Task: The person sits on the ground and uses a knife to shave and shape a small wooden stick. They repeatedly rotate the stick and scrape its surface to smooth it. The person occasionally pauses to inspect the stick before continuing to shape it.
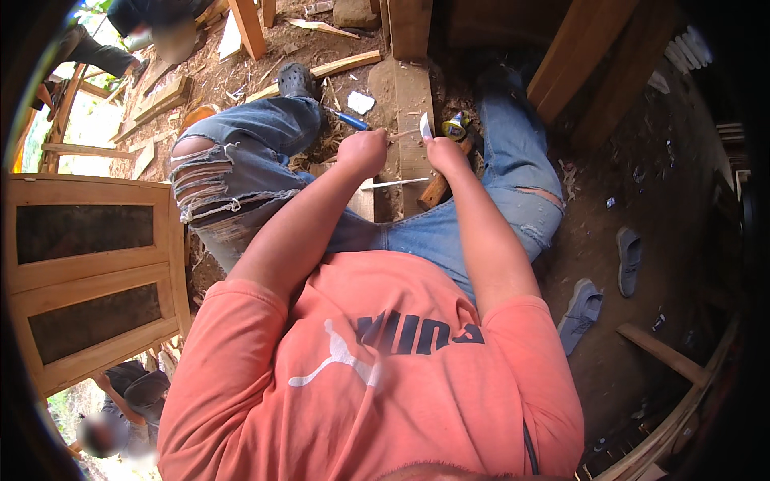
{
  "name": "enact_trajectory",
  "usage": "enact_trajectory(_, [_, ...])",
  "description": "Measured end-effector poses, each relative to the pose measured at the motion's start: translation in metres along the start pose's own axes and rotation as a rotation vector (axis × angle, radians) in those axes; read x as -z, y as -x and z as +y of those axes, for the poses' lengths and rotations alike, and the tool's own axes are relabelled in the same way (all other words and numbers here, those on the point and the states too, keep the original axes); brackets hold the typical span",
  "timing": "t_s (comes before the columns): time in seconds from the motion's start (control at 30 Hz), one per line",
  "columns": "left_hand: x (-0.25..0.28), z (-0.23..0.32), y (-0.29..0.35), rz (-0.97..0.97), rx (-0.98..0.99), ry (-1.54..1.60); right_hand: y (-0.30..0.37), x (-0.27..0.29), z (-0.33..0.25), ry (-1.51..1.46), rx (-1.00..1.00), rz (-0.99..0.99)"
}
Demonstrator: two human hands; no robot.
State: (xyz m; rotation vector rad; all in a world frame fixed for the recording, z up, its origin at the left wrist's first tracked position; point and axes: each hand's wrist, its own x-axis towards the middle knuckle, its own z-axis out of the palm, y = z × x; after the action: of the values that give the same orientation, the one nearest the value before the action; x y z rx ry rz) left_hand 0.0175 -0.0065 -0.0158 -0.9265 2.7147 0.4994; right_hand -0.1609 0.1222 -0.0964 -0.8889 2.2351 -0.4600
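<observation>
The left hand [362, 152] is curled tight around a thin stick [399, 136], which pokes out toward the right hand [446, 155]. That hand is closed on a knife [425, 127], its pale, curved blade pointing up and away from the person, near the stick's free end; whether blade and stick touch is too small to tell. Just beyond the left hand is a blue tool [351, 120]; I cannot tell whether the fingers hold it too.

The stick and knife are over a plank [415, 96] that runs away between the legs. Nearer the person, a white rod [399, 183] lies across it, and a wooden piece [435, 191] slants beneath the right forearm. A yellow tin [455, 126] is just beyond the right hand, and a white scrap [360, 103] lies past the blue tool.

Ripped jeans [277, 136] cover the spread legs, with a dark clog [297, 81] on the left foot. Farther right, two grey shoes [630, 260] are on the dirt floor [593, 212]. A panelled door [88, 276] stands at the left, with other people visible above and below it.
</observation>
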Motion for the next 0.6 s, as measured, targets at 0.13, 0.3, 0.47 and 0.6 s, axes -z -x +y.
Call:
enact_trajectory(0.13, [0.011,0.002,0.001,-0.017,-0.009,-0.011,-0.003,0.001,0.010,0.023,0.050,-0.077])
enact_trajectory(0.3, [0.004,0.006,0.003,0.015,0.015,0.020,-0.001,-0.008,0.003,0.042,-0.008,0.029])
enact_trajectory(0.47, [0.000,0.006,0.004,-0.038,0.025,0.004,0.001,0.003,-0.001,-0.094,-0.060,0.056])
enact_trajectory(0.6, [0.001,0.005,-0.001,-0.067,0.050,0.062,0.010,-0.009,-0.015,-0.044,0.031,-0.015])
